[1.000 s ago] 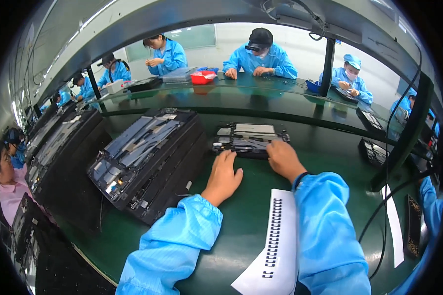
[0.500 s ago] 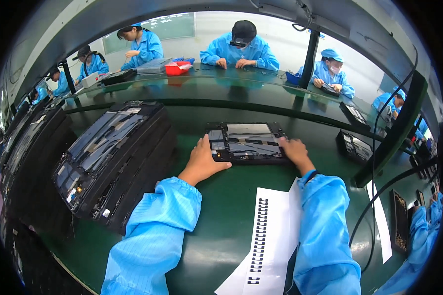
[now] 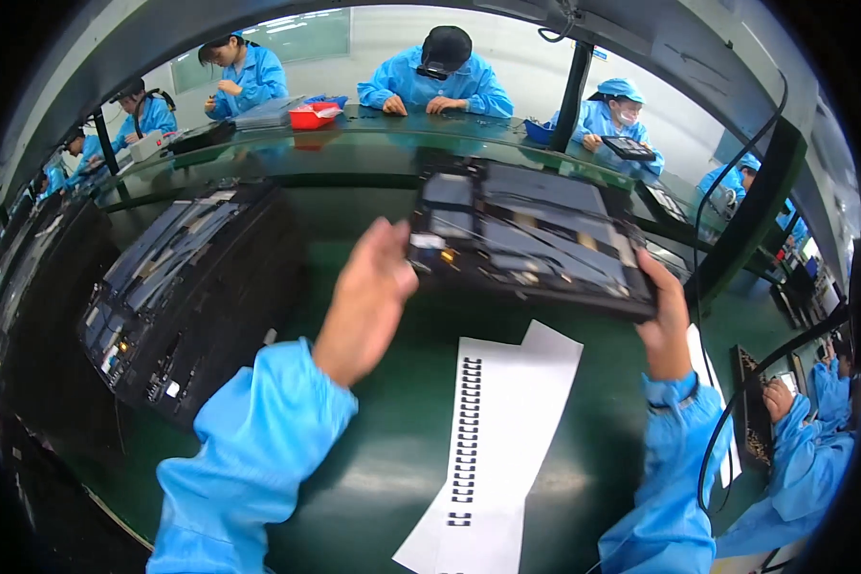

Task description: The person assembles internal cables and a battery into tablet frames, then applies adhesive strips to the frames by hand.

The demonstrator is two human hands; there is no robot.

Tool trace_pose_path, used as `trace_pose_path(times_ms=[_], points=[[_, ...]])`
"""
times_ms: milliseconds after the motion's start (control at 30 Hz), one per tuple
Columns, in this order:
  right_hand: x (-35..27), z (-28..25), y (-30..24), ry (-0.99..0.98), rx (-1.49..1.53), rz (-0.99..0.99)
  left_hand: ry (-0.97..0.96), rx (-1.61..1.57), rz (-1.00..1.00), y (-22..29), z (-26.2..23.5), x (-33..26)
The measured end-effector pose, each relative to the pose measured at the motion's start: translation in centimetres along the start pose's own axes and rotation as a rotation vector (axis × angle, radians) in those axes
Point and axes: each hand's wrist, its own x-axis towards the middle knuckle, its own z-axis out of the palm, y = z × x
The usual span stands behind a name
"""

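An opened black tablet (image 3: 545, 231) with grey battery cells and thin cables showing is raised above the green bench. My right hand (image 3: 666, 311) is closed on its right edge, fingers at the side of the casing. Beside the tablet's left end, my left hand (image 3: 365, 298) is upright and a little blurred, with its fingers stretched out. Its fingertips are very near that edge; whether they touch it I cannot tell. At the left stands a thick stack of similar opened tablets (image 3: 177, 277).
White sheets with a row of black printed marks (image 3: 521, 402) lie on the bench (image 3: 373, 478). More stacked tablets (image 3: 33, 277) fill the far left. A dark post (image 3: 746, 239) and hanging cables are at the right. Across the raised shelf, several people in blue work; a red bin (image 3: 314, 117) sits there.
The tablet has come up off the bench, tilted and shifted right in my right hand. My left hand has moved off its left front corner. The view has also shifted slightly.
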Motion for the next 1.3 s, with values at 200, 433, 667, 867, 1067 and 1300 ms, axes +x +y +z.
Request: trace_pose_path(times_ms=[200, 433, 667, 867, 1067, 1300], points=[[-10.8, -6.0, -3.2, -0.093, -0.252, -0.096, -0.918, 1.302, 0.091, 0.3, 3.6, -11.8], [-12.0, -7.9, 0.6, 0.244, -0.637, 0.038, -0.890, 1.460, 0.091, 1.8, 3.1, -13.5], [-11.5, -1.3, 3.2, -0.047, -1.337, -0.578, -0.672, 1.345, 0.204, 1.8, 2.5, -12.3], [-10.1, 11.7, 9.4, -0.475, -1.532, -0.758, -0.674, 1.634, 0.200, 1.7, 1.1, -11.6], [-8.6, 13.8, 12.4, -0.478, -1.918, -0.796, -0.694, 1.672, 0.208, 1.2, 1.5, -11.5], [-8.4, 14.3, 13.2, -0.477, -1.894, -0.712, -0.686, 1.656, 0.245, 1.1, 1.2, -11.3]])
